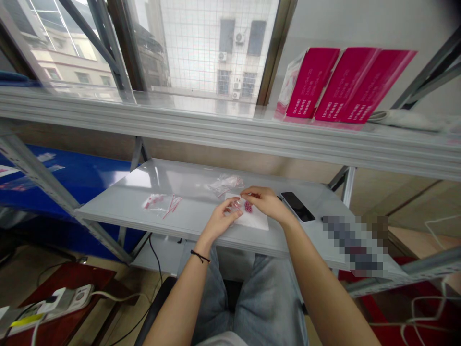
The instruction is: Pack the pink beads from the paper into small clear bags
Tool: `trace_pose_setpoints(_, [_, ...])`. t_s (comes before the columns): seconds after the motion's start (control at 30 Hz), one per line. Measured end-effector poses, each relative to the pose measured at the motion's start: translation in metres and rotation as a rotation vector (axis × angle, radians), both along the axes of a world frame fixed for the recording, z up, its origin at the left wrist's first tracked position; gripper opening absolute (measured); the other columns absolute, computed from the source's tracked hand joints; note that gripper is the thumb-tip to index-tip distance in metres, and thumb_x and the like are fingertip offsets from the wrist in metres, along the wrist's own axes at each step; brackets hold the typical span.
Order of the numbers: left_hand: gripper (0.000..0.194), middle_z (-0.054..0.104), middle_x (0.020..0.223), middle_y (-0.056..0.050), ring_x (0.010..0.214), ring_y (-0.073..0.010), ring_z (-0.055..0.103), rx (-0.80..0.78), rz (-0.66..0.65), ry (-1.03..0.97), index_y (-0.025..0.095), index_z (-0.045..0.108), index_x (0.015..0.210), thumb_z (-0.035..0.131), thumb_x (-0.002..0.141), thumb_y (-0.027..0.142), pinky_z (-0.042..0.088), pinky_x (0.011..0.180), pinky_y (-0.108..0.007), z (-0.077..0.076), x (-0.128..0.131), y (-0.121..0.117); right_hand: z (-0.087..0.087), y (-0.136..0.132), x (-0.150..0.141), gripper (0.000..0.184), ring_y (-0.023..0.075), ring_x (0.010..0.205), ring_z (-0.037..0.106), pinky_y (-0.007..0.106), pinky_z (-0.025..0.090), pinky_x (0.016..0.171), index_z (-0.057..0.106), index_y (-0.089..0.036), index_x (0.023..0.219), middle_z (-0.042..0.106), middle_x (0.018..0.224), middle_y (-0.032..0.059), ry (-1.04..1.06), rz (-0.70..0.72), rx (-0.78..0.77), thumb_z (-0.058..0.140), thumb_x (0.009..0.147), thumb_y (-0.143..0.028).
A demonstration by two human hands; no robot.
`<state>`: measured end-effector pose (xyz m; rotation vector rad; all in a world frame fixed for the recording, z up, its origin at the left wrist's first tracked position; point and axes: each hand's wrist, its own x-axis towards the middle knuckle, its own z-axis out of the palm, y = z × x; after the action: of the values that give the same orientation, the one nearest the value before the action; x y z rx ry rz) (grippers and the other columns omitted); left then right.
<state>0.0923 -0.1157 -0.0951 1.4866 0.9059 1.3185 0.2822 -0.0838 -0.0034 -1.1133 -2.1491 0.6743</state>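
Note:
My left hand (pixel 222 218) and my right hand (pixel 263 202) meet over a white sheet (pixel 256 219) on the grey shelf (pixel 162 182). Both pinch a small clear bag (pixel 236 205). A cluster of small pink beads (pixel 248 206) sits between the fingers, at or just below the bag. Whether the beads are inside the bag or lying on the sheet, I cannot tell. A black band circles my left wrist.
A crumpled clear bag (pixel 226 183) lies behind my hands. Clear bags with red strips (pixel 161 203) lie to the left. A black phone (pixel 297 206) rests right of my right hand. Pink boxes (pixel 342 84) stand on the upper shelf. A power strip (pixel 63 300) sits on the floor.

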Motion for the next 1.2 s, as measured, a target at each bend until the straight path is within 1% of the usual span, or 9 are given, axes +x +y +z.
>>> trace_pose_setpoints(0.07, [0.05,0.07,0.115,-0.01,0.096,-0.0215,0.061,-0.021,-0.007,-0.018,0.019,0.067,0.125,0.076,0.081,0.041,0.049,0.077,-0.029,-0.001,0.0,0.0,-0.015,0.01,0.009,0.029,0.0184,0.073,0.069,0.027,0.05,0.068,0.076,-0.02,0.105,0.077,0.088,0.0047,-0.01,-0.1,-0.033,0.054,0.092,-0.033])
trace_pose_setpoints(0.17, [0.054,0.069,0.112,-0.01,0.09,-0.0201,0.061,-0.063,-0.006,-0.053,0.019,0.065,0.128,0.074,0.082,0.046,0.049,0.069,-0.026,-0.001,0.0,0.001,-0.038,0.019,0.02,0.026,0.0196,0.074,0.069,0.029,0.05,0.07,0.076,-0.018,0.101,0.077,0.084,0.0063,-0.068,-0.177,-0.029,0.055,0.089,-0.026])
trace_pose_setpoints(0.27, [0.054,0.069,0.111,-0.01,0.086,-0.0186,0.06,-0.074,0.004,-0.057,0.019,0.065,0.128,0.073,0.083,0.048,0.049,0.066,-0.025,-0.001,0.0,0.0,-0.056,0.02,0.025,0.022,0.0204,0.081,0.07,0.03,0.05,0.077,0.077,-0.02,0.093,0.078,0.089,0.0065,-0.132,-0.199,-0.014,0.056,0.087,-0.02])
trace_pose_setpoints(0.37, [0.053,0.069,0.111,-0.009,0.085,-0.0182,0.061,-0.07,0.011,-0.048,0.019,0.065,0.127,0.073,0.084,0.047,0.049,0.067,-0.025,0.0,0.0,-0.002,-0.066,0.018,0.027,0.024,0.0208,0.087,0.07,0.03,0.05,0.082,0.077,-0.019,0.093,0.079,0.095,0.007,-0.184,-0.198,0.022,0.054,0.089,-0.018])
trace_pose_setpoints(0.57, [0.052,0.07,0.113,-0.009,0.089,-0.0193,0.063,-0.058,0.026,-0.024,0.019,0.067,0.126,0.072,0.084,0.049,0.051,0.068,-0.026,-0.001,0.0,-0.002,-0.072,0.015,0.032,0.027,0.0221,0.095,0.068,0.033,0.048,0.092,0.078,-0.018,0.098,0.076,0.101,0.0088,-0.265,-0.164,0.114,0.053,0.089,-0.014])
trace_pose_setpoints(0.67, [0.052,0.07,0.112,-0.01,0.088,-0.0194,0.063,-0.057,0.028,-0.026,0.019,0.067,0.126,0.072,0.084,0.049,0.051,0.068,-0.026,-0.001,0.0,-0.002,-0.073,0.01,0.035,0.031,0.0213,0.097,0.069,0.032,0.048,0.094,0.078,-0.018,0.103,0.076,0.105,0.0094,-0.286,-0.136,0.141,0.051,0.089,-0.011])
trace_pose_setpoints(0.8, [0.051,0.069,0.113,-0.01,0.088,-0.0193,0.062,-0.056,0.029,-0.026,0.018,0.067,0.125,0.072,0.084,0.048,0.05,0.066,-0.025,0.0,0.0,-0.003,-0.076,0.005,0.039,0.033,0.0209,0.098,0.068,0.03,0.048,0.093,0.077,-0.016,0.103,0.074,0.105,0.0102,-0.302,-0.169,0.167,0.049,0.088,-0.008])
trace_pose_setpoints(0.93, [0.05,0.069,0.11,-0.009,0.085,-0.0178,0.061,-0.057,0.03,-0.031,0.018,0.067,0.125,0.072,0.085,0.046,0.048,0.065,-0.024,0.001,0.001,-0.005,-0.079,0.008,0.042,0.032,0.0207,0.096,0.067,0.03,0.047,0.091,0.075,-0.015,0.105,0.073,0.104,0.0102,-0.328,-0.221,0.179,0.05,0.088,-0.007])
trace_pose_setpoints(1.2, [0.047,0.069,0.109,-0.007,0.082,-0.0162,0.06,-0.055,0.029,-0.014,0.02,0.067,0.125,0.071,0.086,0.045,0.047,0.063,-0.023,0.004,0.0,-0.007,-0.075,0.011,0.04,0.022,0.0197,0.089,0.066,0.028,0.046,0.086,0.076,-0.018,0.095,0.072,0.096,0.0078,-0.383,-0.177,0.166,0.054,0.091,-0.015])
